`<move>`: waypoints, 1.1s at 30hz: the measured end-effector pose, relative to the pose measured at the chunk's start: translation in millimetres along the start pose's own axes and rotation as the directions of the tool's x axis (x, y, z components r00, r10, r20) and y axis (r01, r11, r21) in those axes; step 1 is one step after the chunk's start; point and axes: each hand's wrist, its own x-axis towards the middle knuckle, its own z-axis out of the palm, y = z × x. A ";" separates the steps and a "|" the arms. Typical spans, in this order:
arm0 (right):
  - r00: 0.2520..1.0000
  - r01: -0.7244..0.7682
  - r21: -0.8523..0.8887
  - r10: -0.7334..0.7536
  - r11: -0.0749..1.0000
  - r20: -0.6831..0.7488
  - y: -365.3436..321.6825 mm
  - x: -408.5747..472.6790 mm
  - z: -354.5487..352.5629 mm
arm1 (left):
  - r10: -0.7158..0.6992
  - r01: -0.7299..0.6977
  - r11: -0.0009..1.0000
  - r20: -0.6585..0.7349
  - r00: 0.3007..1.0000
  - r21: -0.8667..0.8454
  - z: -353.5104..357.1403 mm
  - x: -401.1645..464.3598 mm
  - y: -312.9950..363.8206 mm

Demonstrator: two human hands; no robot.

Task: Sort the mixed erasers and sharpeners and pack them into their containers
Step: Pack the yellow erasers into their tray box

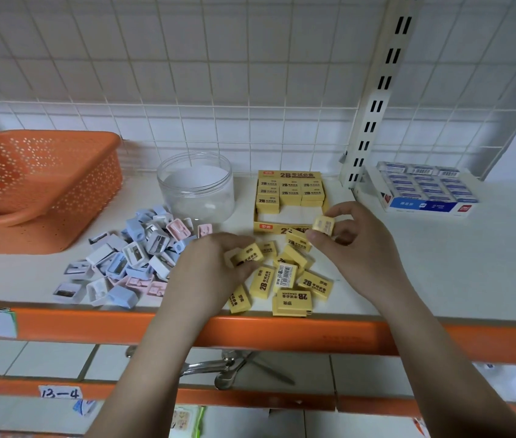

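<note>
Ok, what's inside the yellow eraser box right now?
The yellow eraser box holds yellow erasers stacked in rows across its back half. The front half shows bare white floor. The right hand, pinching one eraser, covers the front right corner.

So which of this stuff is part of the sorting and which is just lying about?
In the job: loose yellow erasers; yellow eraser box; sharpener pile; clear jar.

Lying about: orange basket; blue-and-white eraser box.
</note>
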 end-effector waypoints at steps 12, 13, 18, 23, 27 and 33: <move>0.899 -0.392 0.401 0.252 0.828 0.358 -5.1 91.4 5.6 | 0.056 -0.090 0.978 -0.181 0.982 -0.187 -1.9 0.4 -14.0; 0.886 -0.412 0.378 0.266 0.829 0.381 -1.7 96.4 8.3 | 0.063 -0.103 0.974 -0.193 0.979 -0.203 -1.8 -0.6 -14.5; 0.893 -0.354 0.173 0.277 0.919 0.354 8.1 111.5 20.5 | 0.119 -0.173 0.960 -0.239 0.964 -0.219 -2.5 -5.4 -15.5; 0.938 -0.200 -0.022 0.198 0.980 0.285 11.8 112.4 30.7 | 0.125 -0.177 0.959 -0.228 0.966 -0.223 -4.5 -5.3 -20.3; 0.939 -0.153 -0.129 0.185 0.980 0.291 11.0 113.4 36.6 | 0.132 -0.180 0.962 -0.229 0.965 -0.205 -5.4 -4.9 -23.2; 0.982 0.016 -0.299 0.041 0.954 0.185 15.5 110.8 39.3 | 0.164 -0.213 0.957 -0.238 0.957 -0.196 -6.9 -4.2 -23.9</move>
